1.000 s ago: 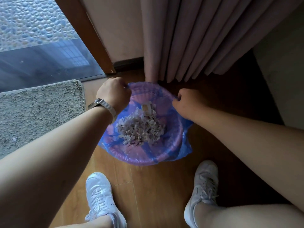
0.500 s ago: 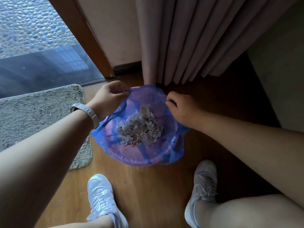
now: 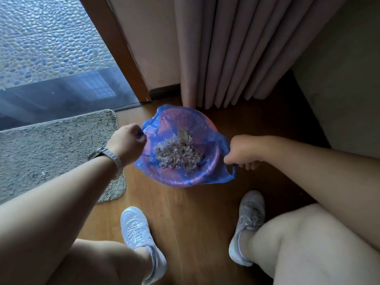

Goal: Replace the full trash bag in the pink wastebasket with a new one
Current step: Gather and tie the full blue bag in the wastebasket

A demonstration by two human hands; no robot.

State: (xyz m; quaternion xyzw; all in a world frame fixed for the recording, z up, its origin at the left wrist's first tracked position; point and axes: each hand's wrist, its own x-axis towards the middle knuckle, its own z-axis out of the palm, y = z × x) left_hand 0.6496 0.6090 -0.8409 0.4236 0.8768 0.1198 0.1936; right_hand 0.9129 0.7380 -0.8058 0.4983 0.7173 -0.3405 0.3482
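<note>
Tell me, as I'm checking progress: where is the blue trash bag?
Head view, centre: the blue trash bag sits in the pink wastebasket below the curtain, held between the left hand and right hand.

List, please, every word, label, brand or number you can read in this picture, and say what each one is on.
None can be read here.
The yellowish scrap atop the trash in the blue bag: possible print, too small and blurred.
The wristwatch: face turned away, nothing legible.
The white sneakers: no legible brand or lettering.
</note>
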